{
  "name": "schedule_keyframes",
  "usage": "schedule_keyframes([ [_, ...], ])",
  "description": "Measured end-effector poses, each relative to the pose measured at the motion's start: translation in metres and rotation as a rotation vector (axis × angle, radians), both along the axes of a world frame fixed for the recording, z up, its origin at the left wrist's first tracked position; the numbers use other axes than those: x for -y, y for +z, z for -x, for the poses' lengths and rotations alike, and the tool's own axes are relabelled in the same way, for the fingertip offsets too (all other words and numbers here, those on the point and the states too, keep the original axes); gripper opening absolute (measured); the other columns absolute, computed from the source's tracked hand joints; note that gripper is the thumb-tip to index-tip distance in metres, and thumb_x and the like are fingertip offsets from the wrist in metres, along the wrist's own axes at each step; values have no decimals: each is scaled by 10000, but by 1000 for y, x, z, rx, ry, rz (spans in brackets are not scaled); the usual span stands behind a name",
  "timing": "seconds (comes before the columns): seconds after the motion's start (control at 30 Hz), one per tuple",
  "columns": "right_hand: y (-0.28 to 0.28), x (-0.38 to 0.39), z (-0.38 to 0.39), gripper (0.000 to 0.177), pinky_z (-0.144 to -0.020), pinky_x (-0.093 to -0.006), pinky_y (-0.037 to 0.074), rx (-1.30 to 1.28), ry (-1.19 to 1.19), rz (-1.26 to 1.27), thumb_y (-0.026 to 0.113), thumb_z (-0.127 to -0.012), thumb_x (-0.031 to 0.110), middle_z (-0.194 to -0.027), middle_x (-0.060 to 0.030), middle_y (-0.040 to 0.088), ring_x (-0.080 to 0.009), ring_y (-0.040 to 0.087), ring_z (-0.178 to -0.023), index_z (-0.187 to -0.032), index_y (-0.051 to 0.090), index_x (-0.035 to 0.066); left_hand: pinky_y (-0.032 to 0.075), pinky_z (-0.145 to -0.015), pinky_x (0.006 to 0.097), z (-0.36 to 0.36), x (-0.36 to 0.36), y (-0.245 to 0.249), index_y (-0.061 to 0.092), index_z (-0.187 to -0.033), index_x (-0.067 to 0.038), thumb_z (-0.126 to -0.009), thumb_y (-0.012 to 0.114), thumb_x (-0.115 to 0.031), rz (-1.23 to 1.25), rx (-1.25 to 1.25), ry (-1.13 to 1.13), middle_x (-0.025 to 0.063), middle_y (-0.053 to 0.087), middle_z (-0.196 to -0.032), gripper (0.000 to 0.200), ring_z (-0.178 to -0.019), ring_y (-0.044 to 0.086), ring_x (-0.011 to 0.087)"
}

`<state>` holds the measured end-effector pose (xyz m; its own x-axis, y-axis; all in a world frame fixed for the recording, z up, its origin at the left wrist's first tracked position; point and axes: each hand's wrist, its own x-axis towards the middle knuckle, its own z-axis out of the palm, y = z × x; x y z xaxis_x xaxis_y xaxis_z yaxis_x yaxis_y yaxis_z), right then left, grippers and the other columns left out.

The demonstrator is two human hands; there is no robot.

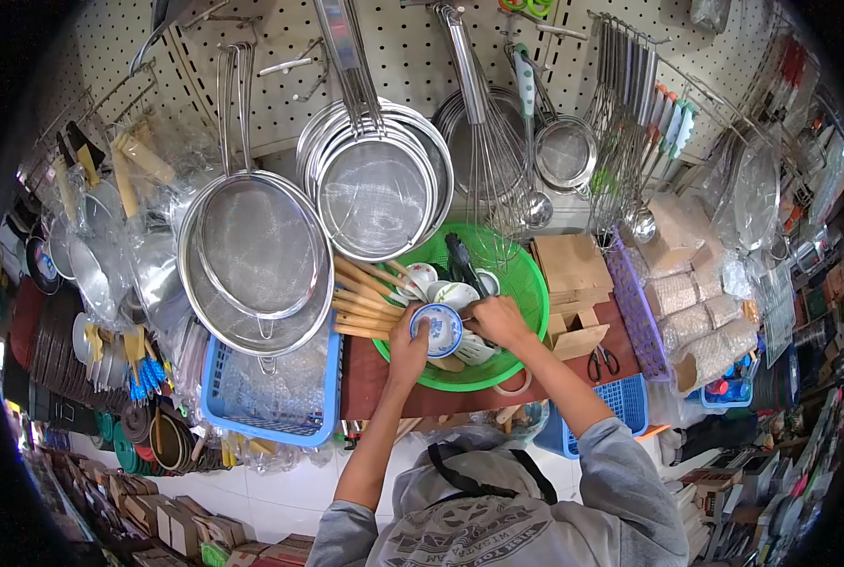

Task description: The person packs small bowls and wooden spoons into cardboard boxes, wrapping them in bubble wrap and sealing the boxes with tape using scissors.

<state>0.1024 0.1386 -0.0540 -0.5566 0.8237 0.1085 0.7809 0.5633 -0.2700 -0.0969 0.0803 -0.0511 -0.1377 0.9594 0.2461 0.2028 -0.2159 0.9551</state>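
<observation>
A green plastic basket (526, 283) sits on a red-brown counter and holds several small white and blue ceramic cups and bowls. My left hand (409, 342) grips a small blue-patterned bowl (438, 330) at the basket's near left rim. My right hand (499, 321) reaches into the basket just right of that bowl, its fingers among the white cups (477, 350); whether it holds one is hidden. A black-handled tool (462, 263) stands in the basket behind the cups.
Large steel mesh strainers (257, 250) and sieves (377, 194) hang from a pegboard above. Wooden spatulas (363, 302) lie left of the basket. Cardboard boxes (573, 274), scissors (603, 362), a purple crate (635, 312) and blue baskets (271, 397) surround it.
</observation>
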Motion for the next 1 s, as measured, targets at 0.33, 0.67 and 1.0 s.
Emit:
schedule_keyframes([
  [0.33,2,7,-9,239,-750,-414,545,-71,4,67,718,-768,208,-923,-113,712,-324,677,-786,-997,756,155,439,-902,338,0,0,0,606,-1103,60,-986,480,-284,205,-4,5,188,661,-1011,385,-992,615,263],
  [0.67,35,27,-19,209,-630,-354,544,-637,-285,371,699,-846,220,-919,-137,716,-265,678,-727,-1004,747,90,383,-1010,345,6,-8,-24,576,-1232,61,-991,442,-310,299,-120,-155,236,606,-1228,462,-1177,561,288],
  [1.0,36,63,-18,268,-818,-312,547,-479,190,-221,741,-743,147,-1061,49,711,-192,623,-952,-999,769,218,383,-1015,327,4,-9,-10,530,-1291,62,-1027,340,-484,456,257,-228,164,597,-1248,635,-1157,538,213],
])
